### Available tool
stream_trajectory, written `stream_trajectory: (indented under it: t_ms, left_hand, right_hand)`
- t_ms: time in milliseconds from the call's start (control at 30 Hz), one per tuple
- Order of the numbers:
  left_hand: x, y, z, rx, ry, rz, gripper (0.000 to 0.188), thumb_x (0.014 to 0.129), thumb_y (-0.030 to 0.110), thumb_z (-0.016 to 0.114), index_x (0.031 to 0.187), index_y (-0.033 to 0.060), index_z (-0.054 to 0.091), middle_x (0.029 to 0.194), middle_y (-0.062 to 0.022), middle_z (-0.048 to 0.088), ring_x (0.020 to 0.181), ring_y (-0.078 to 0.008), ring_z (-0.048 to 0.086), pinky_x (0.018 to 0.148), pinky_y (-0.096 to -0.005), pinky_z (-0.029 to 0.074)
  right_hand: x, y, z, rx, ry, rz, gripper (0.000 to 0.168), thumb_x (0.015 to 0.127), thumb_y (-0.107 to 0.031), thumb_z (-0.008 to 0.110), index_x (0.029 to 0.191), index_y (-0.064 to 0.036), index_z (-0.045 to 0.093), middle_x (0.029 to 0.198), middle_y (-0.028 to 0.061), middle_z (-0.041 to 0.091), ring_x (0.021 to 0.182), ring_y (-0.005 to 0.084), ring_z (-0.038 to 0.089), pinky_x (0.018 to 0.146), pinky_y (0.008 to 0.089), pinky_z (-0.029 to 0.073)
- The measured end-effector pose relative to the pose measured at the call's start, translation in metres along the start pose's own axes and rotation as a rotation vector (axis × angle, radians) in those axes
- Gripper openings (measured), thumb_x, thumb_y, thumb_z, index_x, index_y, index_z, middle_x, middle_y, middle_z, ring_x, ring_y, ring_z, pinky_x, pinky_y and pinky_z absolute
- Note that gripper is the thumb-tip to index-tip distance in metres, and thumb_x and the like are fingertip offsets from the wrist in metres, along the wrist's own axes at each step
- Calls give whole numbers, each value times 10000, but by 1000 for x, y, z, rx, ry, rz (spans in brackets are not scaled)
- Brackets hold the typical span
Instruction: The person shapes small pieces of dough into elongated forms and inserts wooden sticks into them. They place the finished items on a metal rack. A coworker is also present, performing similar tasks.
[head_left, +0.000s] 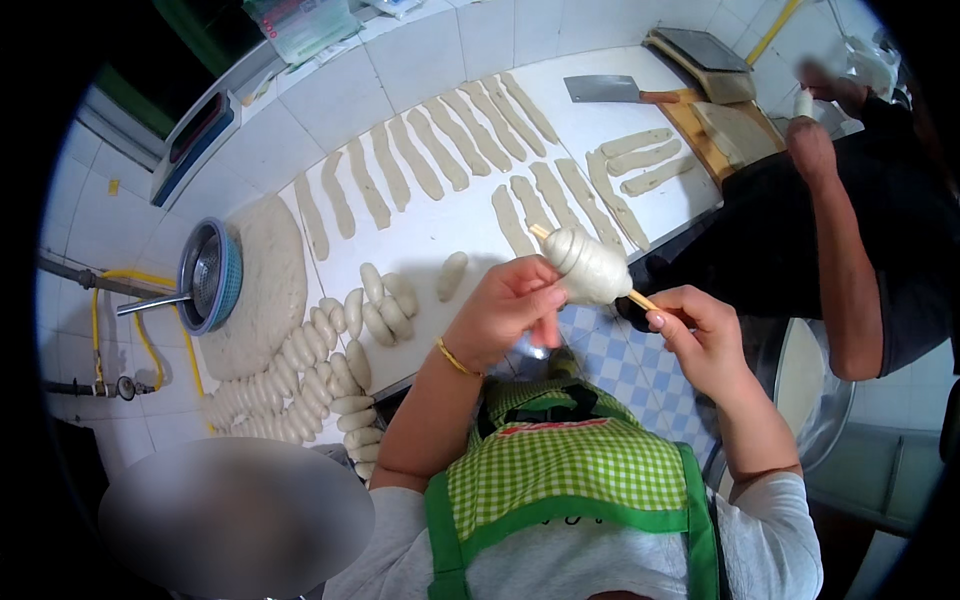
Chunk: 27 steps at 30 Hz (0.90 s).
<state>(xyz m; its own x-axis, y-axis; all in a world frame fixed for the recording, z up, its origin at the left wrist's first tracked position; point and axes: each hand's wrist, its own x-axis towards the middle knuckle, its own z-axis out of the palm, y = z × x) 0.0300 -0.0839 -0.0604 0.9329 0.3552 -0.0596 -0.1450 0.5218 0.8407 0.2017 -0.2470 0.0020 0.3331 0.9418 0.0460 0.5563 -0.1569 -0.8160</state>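
A pale dough piece (589, 266) is wound in coils around a wooden stick (643, 301), and the stick's tip pokes out at the upper left. My right hand (701, 334) pinches the stick's lower end between thumb and fingers. At the roll's left side, my left hand (521, 296) holds the dough, its fingertips partly hidden. The roll is in the air, just off the near edge of the white worktop (442, 232). Behind it lie flat dough strips (555, 196). On the worktop left of my left hand, a single short dough roll (452, 276) rests.
Many finished-looking rolls (315, 330) run along the worktop's left, beside a large dough slab (262, 285) carrying a blue basket with a metal strainer (206, 274). A cleaver (600, 88) and a scale (701, 60) lie at the back right. On the right, a co-worker's hand (812, 150) holds a dough piece.
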Motion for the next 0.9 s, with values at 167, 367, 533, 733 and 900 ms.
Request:
stream_trajectory:
  t_ms: [167, 367, 533, 733, 900]
  left_hand:
    - [6, -12, 20, -83, 225, -13, 88, 841, 56, 434, 889, 5, 486, 748, -76, 576, 573, -133, 576, 541, -234, 502]
    - [-1, -3, 30, 119, 222, 113, 77, 811, 52, 480, 870, 11, 509, 745, -50, 573, 638, -99, 562, 580, -206, 464]
    - [5, -3, 26, 324, 244, 200, 72, 779, 53, 531, 840, 16, 543, 711, 9, 541, 590, -39, 478, 520, -177, 377]
    - [16, -19, 4, 68, 165, 24, 93, 778, 73, 572, 843, 11, 548, 713, -3, 550, 585, -37, 463, 490, -179, 352]
    - [18, -31, 13, -413, 232, -51, 105, 804, 43, 512, 905, 27, 489, 772, -36, 556, 558, -66, 489, 478, -181, 386]
  right_hand:
    - [2, 4, 11, -267, 86, -87, 165, 735, -150, 644, 802, -38, 543, 723, 89, 550, 550, 184, 529, 492, 253, 409]
    - [2, 17, 6, -126, 39, -50, 157, 761, -153, 621, 789, -41, 513, 680, 79, 567, 481, 155, 525, 442, 231, 419]
    - [0, 22, 11, 978, -379, 416, 102, 816, -101, 553, 821, -9, 510, 620, 71, 582, 418, 84, 504, 411, 180, 411]
    - [11, 22, 31, 112, 211, -61, 158, 730, -41, 637, 848, -32, 532, 729, 3, 438, 550, 66, 408, 489, 174, 343]
    - [8, 42, 40, 176, 258, 61, 148, 710, -28, 656, 795, -26, 534, 715, 13, 475, 552, 64, 437, 496, 190, 378]
